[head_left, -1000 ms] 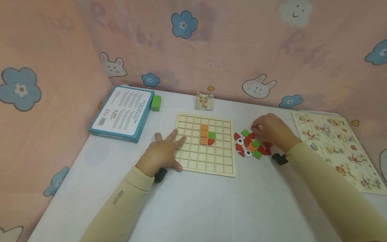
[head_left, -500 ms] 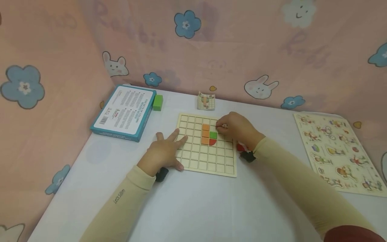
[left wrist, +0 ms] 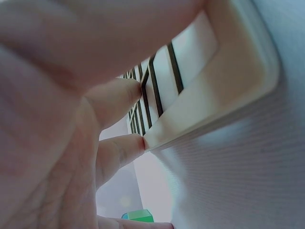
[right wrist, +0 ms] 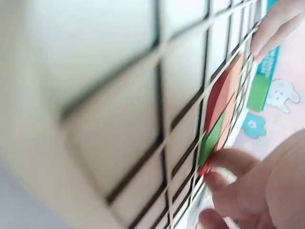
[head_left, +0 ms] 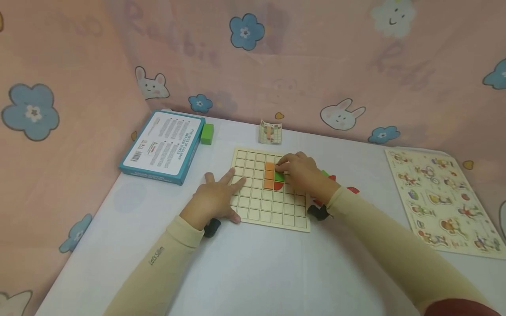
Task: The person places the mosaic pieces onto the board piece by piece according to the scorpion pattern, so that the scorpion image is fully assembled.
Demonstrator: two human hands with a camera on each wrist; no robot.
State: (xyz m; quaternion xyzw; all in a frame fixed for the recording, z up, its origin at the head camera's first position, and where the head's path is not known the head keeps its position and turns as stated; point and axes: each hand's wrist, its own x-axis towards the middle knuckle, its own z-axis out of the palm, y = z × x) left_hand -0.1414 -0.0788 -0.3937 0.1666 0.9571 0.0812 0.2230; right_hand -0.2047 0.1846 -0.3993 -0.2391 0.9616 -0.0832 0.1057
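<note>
Head view: left hand point(head_left: 211, 199), fingers spread, rests on the board point(head_left: 254, 204); right hand point(head_left: 305, 175) pinches a red piece point(right wrist: 204, 169) beside the green tile point(head_left: 279, 177), which a slip could dislodge.

The table point(head_left: 253, 272) has a white top, and the grid board point(head_left: 276, 217) lies flat on it. To the left of the grid board, a bit farther back, is a flat blue box point(head_left: 162, 147) with lots of words on it, with a green block point(head_left: 207, 134) just beside it, and behind the grid board sits a small bent card point(head_left: 270, 132). Just to the right of the grid board are loose red pieces point(head_left: 352, 190) and a green piece point(head_left: 325, 173), partly hidden, and well to its right lies a big picture board point(head_left: 448, 208).
</note>
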